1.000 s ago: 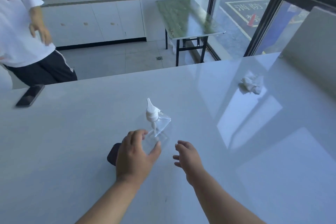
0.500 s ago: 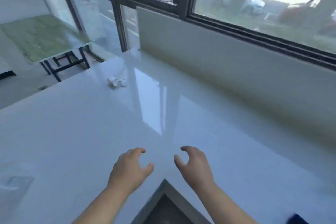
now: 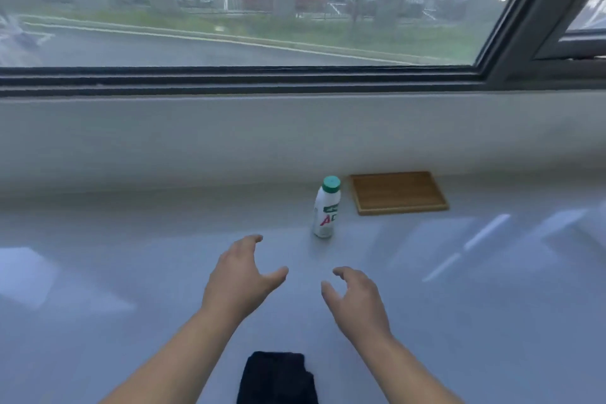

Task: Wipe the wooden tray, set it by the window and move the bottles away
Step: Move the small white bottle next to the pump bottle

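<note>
A flat wooden tray [image 3: 398, 192] lies on the white counter, close against the low wall under the window. Just left of it stands an upright white bottle [image 3: 325, 208] with a green cap and a red and green label. My left hand [image 3: 241, 275] hovers open over the counter, a short way in front and to the left of the bottle. My right hand [image 3: 357, 297] is open too, fingers curved, below and slightly right of the bottle. Neither hand touches anything.
A dark folded cloth [image 3: 277, 377] lies on the counter between my forearms at the near edge. The white counter [image 3: 492, 289] runs wide on both sides. A low white wall [image 3: 164, 141] and the window frame [image 3: 229, 79] close off the far side.
My view has swung right, from the clear pump bottle and the counter's corner to face the window. The white bottle and tray have come into view. Both hands stay open and empty.
</note>
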`<state>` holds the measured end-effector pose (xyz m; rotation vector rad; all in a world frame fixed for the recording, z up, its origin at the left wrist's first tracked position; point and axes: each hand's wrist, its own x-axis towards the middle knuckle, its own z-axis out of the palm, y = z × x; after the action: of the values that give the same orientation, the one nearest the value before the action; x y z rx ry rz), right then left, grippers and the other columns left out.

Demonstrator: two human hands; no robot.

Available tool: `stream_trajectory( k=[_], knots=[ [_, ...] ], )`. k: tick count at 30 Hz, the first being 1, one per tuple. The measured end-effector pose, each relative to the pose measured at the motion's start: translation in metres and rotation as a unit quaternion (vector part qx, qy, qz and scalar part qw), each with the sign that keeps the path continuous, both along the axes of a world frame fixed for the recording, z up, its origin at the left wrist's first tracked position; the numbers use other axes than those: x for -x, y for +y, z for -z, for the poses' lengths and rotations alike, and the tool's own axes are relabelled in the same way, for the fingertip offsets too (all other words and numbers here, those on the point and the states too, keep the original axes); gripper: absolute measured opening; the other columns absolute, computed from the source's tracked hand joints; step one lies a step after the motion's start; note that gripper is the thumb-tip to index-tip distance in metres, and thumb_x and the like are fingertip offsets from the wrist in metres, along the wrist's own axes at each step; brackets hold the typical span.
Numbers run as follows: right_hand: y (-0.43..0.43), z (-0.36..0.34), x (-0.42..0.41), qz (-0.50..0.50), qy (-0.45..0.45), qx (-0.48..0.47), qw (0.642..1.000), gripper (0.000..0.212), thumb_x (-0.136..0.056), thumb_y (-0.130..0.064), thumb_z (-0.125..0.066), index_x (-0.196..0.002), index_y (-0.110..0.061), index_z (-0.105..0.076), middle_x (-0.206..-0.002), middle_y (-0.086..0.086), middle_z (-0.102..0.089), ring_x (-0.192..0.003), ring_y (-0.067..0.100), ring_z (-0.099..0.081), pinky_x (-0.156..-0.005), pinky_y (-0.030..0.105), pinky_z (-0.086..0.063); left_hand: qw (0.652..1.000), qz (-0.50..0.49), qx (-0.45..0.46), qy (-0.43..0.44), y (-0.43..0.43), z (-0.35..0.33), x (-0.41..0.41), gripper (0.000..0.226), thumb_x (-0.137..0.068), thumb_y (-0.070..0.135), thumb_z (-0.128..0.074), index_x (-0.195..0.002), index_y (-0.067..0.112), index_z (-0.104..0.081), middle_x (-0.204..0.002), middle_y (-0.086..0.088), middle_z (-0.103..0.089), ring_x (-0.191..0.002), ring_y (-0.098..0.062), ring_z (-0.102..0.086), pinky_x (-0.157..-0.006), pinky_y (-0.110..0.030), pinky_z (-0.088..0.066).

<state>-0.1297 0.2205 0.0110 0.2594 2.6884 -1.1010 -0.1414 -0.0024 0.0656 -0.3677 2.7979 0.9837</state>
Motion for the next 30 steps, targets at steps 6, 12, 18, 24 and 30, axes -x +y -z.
stream_trajectory(
  k=[6, 12, 18, 24, 30],
  knots=[
    [0.05, 0.01, 0.069, 0.038, -0.015, 0.032, 0.999, 0.055, -0.093, -0.052, -0.059, -0.141, -0.025, -0.056, -0.139, -0.002, -0.059, -0.129, 0.018, -0.051, -0.098, 0.035, -0.048, 1.0, 0.017, 0.007, 0.009, 0.088, -0.002, 0.092, 0.092, -0.075, 0.064, -0.075, -0.151, 0.032, -0.035, -0.154, 0.007, -0.043, -0.136, -0.018, -0.046, -0.09, -0.037, -0.044],
    [0.041, 0.015, 0.121, 0.063, -0.09, 0.172, 0.979, 0.063, -0.095, -0.053, -0.06, -0.151, -0.028, -0.046, -0.149, 0.0, -0.053, -0.127, 0.02, -0.057, -0.09, 0.032, -0.045, 0.999, -0.029, -0.019, -0.011, 0.12, 0.005, 0.147, 0.084, -0.076, 0.056, -0.077, -0.147, 0.029, -0.04, -0.149, 0.006, -0.049, -0.115, -0.02, -0.056, -0.08, -0.034, -0.041],
    [0.024, 0.023, 0.148, 0.121, -0.176, 0.292, 0.932, 0.062, -0.095, -0.047, -0.055, -0.153, -0.027, -0.043, -0.143, 0.002, -0.059, -0.12, 0.023, -0.059, -0.096, 0.037, -0.048, 0.999, -0.021, -0.023, -0.017, 0.124, 0.017, 0.164, 0.05, -0.078, 0.046, -0.077, -0.118, 0.032, -0.052, -0.11, 0.011, -0.063, -0.09, -0.019, -0.061, -0.074, -0.039, -0.054],
    [0.011, 0.03, 0.149, 0.208, -0.199, 0.386, 0.877, 0.054, -0.098, -0.029, -0.051, -0.152, -0.027, -0.043, -0.108, -0.004, -0.064, -0.116, 0.028, -0.063, -0.108, 0.048, -0.049, 0.998, -0.038, -0.049, 0.024, 0.108, 0.019, 0.15, 0.041, -0.076, 0.045, -0.076, -0.109, 0.037, -0.053, -0.095, 0.017, -0.064, -0.087, -0.016, -0.062, -0.071, -0.036, -0.053],
    [-0.044, 0.028, 0.122, 0.18, -0.2, 0.415, 0.869, 0.038, -0.1, -0.028, -0.056, -0.138, -0.023, -0.056, -0.12, -0.004, -0.067, -0.106, 0.02, -0.065, -0.102, 0.041, -0.051, 0.99, -0.097, -0.093, 0.038, 0.048, 0.009, 0.097, 0.045, -0.072, 0.049, -0.077, -0.109, 0.039, -0.054, -0.095, 0.016, -0.066, -0.087, -0.015, -0.063, -0.073, -0.036, -0.054]
  ],
)
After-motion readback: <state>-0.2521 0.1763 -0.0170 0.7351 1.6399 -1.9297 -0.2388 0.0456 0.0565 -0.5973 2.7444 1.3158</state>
